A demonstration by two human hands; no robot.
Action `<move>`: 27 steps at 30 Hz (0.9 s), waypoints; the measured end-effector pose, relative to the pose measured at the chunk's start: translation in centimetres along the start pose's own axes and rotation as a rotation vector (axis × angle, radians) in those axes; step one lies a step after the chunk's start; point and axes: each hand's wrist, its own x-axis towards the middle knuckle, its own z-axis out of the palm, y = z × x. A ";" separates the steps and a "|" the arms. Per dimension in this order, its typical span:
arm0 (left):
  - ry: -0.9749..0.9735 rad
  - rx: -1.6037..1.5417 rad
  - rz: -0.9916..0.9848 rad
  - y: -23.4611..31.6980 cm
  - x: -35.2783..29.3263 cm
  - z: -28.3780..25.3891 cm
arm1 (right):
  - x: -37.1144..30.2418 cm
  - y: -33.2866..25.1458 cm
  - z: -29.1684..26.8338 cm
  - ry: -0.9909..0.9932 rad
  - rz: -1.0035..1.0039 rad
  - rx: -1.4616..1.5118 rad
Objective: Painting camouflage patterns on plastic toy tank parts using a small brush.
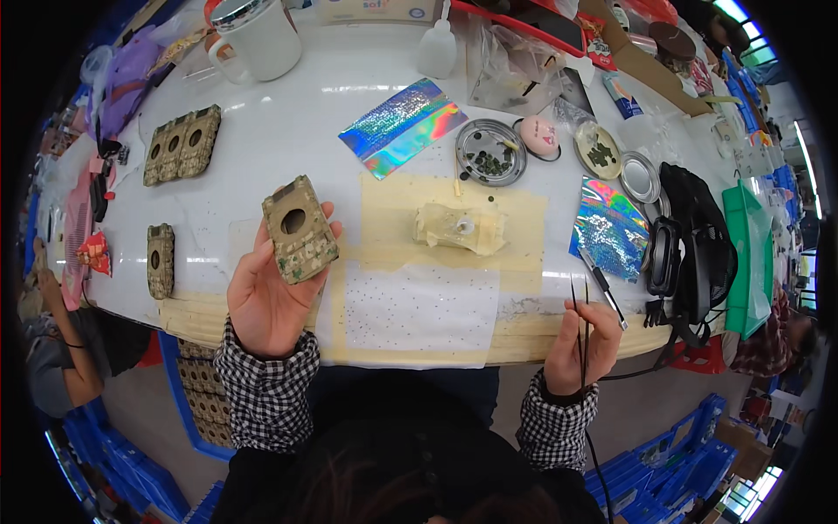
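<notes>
1. While the left hand (272, 297) grips a camouflage-patterned shell (302, 237) above the counter (297, 122), the right hand (595, 345) holds dark tweezers (586, 327), the hands well apart.
2. A yellowish block (445, 229) rests on the counter; more camouflaged shells (161, 262) lie at left.

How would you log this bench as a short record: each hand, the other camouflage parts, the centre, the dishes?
Left hand: holds camouflage part with round hole
Right hand: holds dark tweezers
Other parts: row of three and single part, at table's left
Centre: pale block on yellowish tape
Dishes: metal dish with dark bits; beige dish with green bits
</notes>
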 end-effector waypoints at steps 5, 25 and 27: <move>0.004 0.065 -0.015 -0.2 0.1 0.4 | 0.0 0.6 -0.2 0.029 -0.032 -0.080; -0.015 0.031 0.043 -0.2 0.5 -0.4 | 1.1 0.4 -1.1 -0.016 -0.103 -0.100; -0.037 0.031 0.057 -0.3 0.6 -0.4 | 1.1 0.3 -1.2 -0.018 -0.114 -0.093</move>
